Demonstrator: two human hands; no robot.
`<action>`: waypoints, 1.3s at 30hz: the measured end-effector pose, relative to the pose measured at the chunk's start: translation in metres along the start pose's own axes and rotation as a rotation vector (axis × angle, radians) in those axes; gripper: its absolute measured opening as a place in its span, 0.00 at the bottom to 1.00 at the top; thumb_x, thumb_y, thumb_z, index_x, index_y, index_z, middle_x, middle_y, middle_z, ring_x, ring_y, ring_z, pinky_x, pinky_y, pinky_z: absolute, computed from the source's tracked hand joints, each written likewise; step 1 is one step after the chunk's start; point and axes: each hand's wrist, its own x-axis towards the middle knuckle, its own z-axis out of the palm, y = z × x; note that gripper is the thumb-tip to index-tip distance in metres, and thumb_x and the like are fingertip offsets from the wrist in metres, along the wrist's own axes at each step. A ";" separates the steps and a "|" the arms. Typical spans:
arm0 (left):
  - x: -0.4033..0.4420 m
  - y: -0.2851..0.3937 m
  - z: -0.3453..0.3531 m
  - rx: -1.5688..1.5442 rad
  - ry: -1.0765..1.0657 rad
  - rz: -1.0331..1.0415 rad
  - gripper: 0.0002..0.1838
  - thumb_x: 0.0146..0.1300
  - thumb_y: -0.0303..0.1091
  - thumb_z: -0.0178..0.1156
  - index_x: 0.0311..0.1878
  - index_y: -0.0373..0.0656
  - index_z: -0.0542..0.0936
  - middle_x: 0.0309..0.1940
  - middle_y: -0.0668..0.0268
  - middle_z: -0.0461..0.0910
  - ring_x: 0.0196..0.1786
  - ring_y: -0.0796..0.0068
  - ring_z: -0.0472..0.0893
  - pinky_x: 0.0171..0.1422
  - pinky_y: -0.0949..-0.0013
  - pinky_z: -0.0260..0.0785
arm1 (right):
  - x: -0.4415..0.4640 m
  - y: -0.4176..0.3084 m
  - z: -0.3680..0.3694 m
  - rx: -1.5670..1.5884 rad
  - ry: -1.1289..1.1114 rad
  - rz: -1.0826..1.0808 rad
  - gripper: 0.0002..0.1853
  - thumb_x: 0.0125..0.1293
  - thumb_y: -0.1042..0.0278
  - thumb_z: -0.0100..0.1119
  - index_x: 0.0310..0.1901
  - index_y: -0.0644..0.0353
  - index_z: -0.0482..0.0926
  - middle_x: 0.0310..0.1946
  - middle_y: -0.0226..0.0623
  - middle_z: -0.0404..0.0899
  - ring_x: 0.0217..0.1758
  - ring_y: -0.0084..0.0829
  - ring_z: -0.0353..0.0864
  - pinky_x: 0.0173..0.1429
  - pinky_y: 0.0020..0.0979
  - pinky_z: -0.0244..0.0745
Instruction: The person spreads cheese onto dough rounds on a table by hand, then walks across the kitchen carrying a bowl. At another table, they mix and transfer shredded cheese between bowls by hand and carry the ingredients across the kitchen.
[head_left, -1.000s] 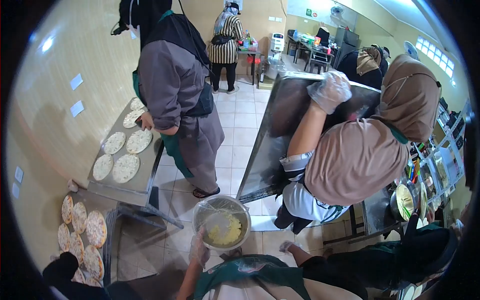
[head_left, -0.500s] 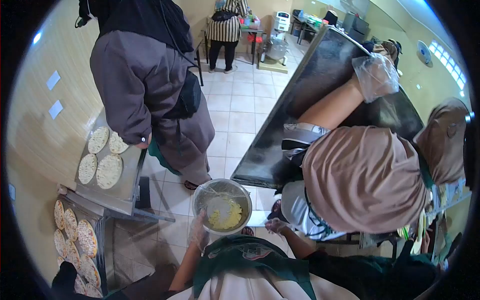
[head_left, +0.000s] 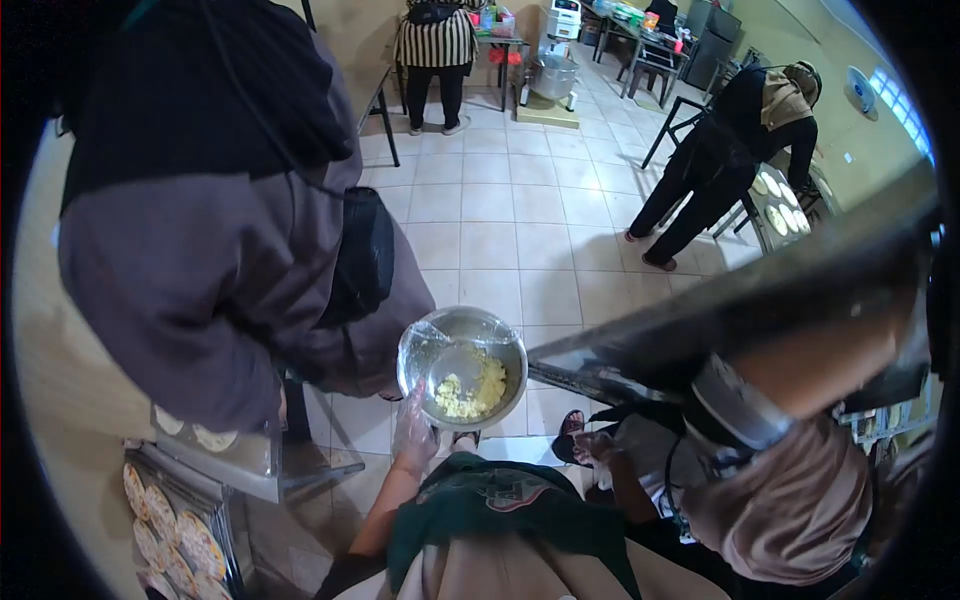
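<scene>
Bowl (head_left: 500,338) hung in the air ahead of the apron (head_left: 465,520), held at its near left side by my left hand (head_left: 414,430). That hand, in a thin clear glove (head_left: 408,442), clasped the rim with the thumb up along the wall; the fingers beneath were hidden from me. Pale yellow crumbs (head_left: 475,390) lay toward the right of the bottom, and clear film (head_left: 430,334) clung across the far left side.

I judged the bowl stiff and fairly light with so little in it, but lopsided, held as it was from one side. The metal looked smooth, so plastic might slide on it; I favoured a palm under the base, or a second grip on the right rim, clear of the film. The crumbs seemed soft and easily squashed.

My right hand (head_left: 597,447) hung near the bowl but apart from it; I saw nothing in it and couldn't tell whether its fingers were curled or spread.

Just right of the bowl, a co-worker (head_left: 790,510) bore a dark tray (head_left: 720,320), its corner perhaps touching the rim. Leftward were a grey robe (head_left: 190,260) and, lower, topped rounds (head_left: 200,545).
</scene>
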 end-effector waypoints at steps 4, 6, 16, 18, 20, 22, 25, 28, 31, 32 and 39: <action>0.075 0.013 0.014 0.077 0.059 0.045 0.23 0.60 0.46 0.57 0.54 0.43 0.70 0.47 0.63 0.75 0.46 0.71 0.78 0.46 0.71 0.73 | -0.025 0.041 -0.036 0.168 -0.007 -0.047 0.10 0.61 0.67 0.57 0.43 0.58 0.75 0.29 0.39 0.76 0.28 0.33 0.77 0.33 0.33 0.75; 0.126 0.088 0.015 -1.027 0.087 -0.749 0.23 0.60 0.46 0.56 0.54 0.44 0.70 0.45 0.64 0.76 0.43 0.73 0.78 0.43 0.72 0.74 | -0.009 0.072 -0.070 -0.007 -0.200 -0.129 0.05 0.60 0.67 0.58 0.36 0.55 0.74 0.26 0.35 0.73 0.28 0.32 0.76 0.31 0.33 0.74; 0.259 0.136 0.118 -1.069 -0.098 -0.770 0.24 0.61 0.48 0.54 0.57 0.47 0.68 0.49 0.68 0.75 0.48 0.73 0.76 0.51 0.71 0.69 | -0.039 0.043 -0.028 -0.031 0.298 0.159 0.10 0.59 0.61 0.51 0.26 0.56 0.70 0.22 0.31 0.73 0.29 0.32 0.78 0.34 0.40 0.74; 0.291 0.128 0.142 -0.995 -0.115 -0.822 0.24 0.61 0.50 0.54 0.57 0.48 0.68 0.50 0.68 0.74 0.50 0.73 0.75 0.52 0.70 0.67 | -0.002 0.015 -0.027 -0.113 0.307 0.112 0.09 0.59 0.60 0.51 0.27 0.56 0.70 0.22 0.32 0.73 0.29 0.32 0.78 0.34 0.39 0.74; 0.321 0.119 0.161 -0.958 -0.173 -0.750 0.25 0.61 0.52 0.53 0.57 0.50 0.68 0.51 0.67 0.74 0.51 0.73 0.74 0.54 0.68 0.66 | 0.039 -0.020 -0.024 -0.193 0.322 0.048 0.09 0.59 0.60 0.51 0.28 0.55 0.71 0.23 0.32 0.74 0.29 0.32 0.78 0.34 0.39 0.74; 0.355 0.112 0.173 -0.974 -0.204 -0.770 0.26 0.61 0.52 0.52 0.58 0.49 0.67 0.52 0.67 0.73 0.52 0.73 0.73 0.55 0.68 0.65 | 0.076 -0.061 -0.023 -0.256 0.337 -0.028 0.09 0.59 0.60 0.51 0.29 0.55 0.71 0.23 0.32 0.74 0.29 0.32 0.78 0.34 0.39 0.74; 0.413 0.099 0.178 -1.025 -0.241 -0.764 0.25 0.63 0.50 0.50 0.59 0.48 0.66 0.53 0.66 0.72 0.52 0.73 0.74 0.55 0.67 0.66 | 0.116 -0.128 -0.016 -0.306 0.354 -0.114 0.09 0.59 0.60 0.51 0.30 0.55 0.72 0.24 0.32 0.75 0.29 0.32 0.78 0.34 0.38 0.74; 0.478 0.051 0.187 -0.942 -0.193 -0.593 0.24 0.65 0.47 0.49 0.59 0.44 0.66 0.53 0.64 0.72 0.51 0.72 0.74 0.53 0.67 0.69 | 0.161 -0.184 -0.025 -0.345 0.368 -0.147 0.09 0.58 0.59 0.51 0.31 0.55 0.73 0.25 0.33 0.75 0.29 0.32 0.78 0.34 0.38 0.74; 0.549 0.023 0.198 -0.703 -0.167 -0.453 0.24 0.65 0.46 0.50 0.59 0.41 0.65 0.51 0.62 0.73 0.51 0.71 0.75 0.51 0.68 0.70 | 0.203 -0.226 -0.042 -0.362 0.389 -0.088 0.09 0.58 0.59 0.51 0.33 0.55 0.74 0.25 0.33 0.76 0.29 0.32 0.78 0.34 0.38 0.74; 0.577 0.036 0.200 -0.833 -0.128 -0.576 0.24 0.65 0.46 0.49 0.59 0.41 0.65 0.51 0.62 0.72 0.51 0.71 0.74 0.53 0.68 0.70 | 0.218 -0.245 -0.051 -0.331 0.407 -0.061 0.09 0.58 0.59 0.51 0.33 0.55 0.74 0.26 0.33 0.76 0.29 0.32 0.78 0.34 0.38 0.74; 0.716 0.017 0.278 -0.013 -0.318 0.120 0.22 0.67 0.43 0.46 0.60 0.42 0.64 0.54 0.64 0.70 0.56 0.73 0.71 0.60 0.69 0.63 | 0.270 -0.386 -0.096 -0.314 0.502 0.056 0.11 0.58 0.58 0.51 0.36 0.55 0.77 0.27 0.34 0.78 0.29 0.32 0.78 0.34 0.37 0.74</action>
